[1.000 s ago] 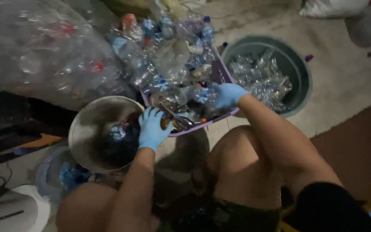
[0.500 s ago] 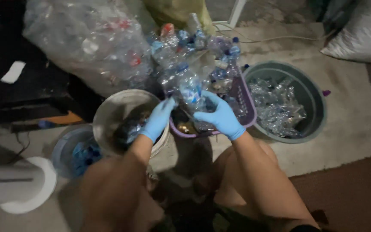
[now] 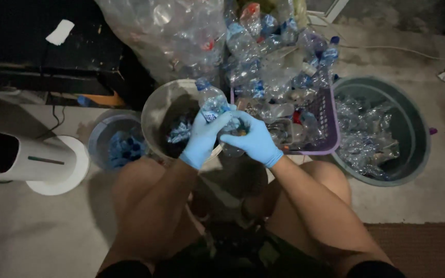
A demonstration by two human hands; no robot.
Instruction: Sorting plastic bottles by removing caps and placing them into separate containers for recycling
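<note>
A clear plastic bottle (image 3: 215, 105) with a blue label sits upright between both gloved hands, held just above the near rim of a round metal bowl (image 3: 153, 110). The left hand (image 3: 202, 138), in a thin light-blue glove, wraps the bottle's lower body, its grip clenched on the bottle. The right hand (image 3: 253, 139), gloved the same, closes over the bottle's base from the other side, its grip also grasping the bottle, fingers pressed against the left hand.

The bowl is smooth and dull grey, with crumpled blue labels lying in its dark bottom. Just beside it to the right stands a purple plastic basket (image 3: 330, 131) with slotted walls, heaped with crushed clear bottles. Further right is a round dark-green tub (image 3: 415, 134) holding more flattened clear plastic. To the left of the bowl stands a small blue bucket (image 3: 96, 144) with blue caps inside. Behind the bowl and basket leans a large transparent bag (image 3: 166, 36) stuffed with bottles.

The floor (image 3: 32, 231) is bare pale concrete, dimly lit; a brown mat (image 3: 423, 247) lies at lower right. A white cylindrical appliance (image 3: 32, 159) stands on a round base at left. The person squats, bare knees on either side of the hands
</note>
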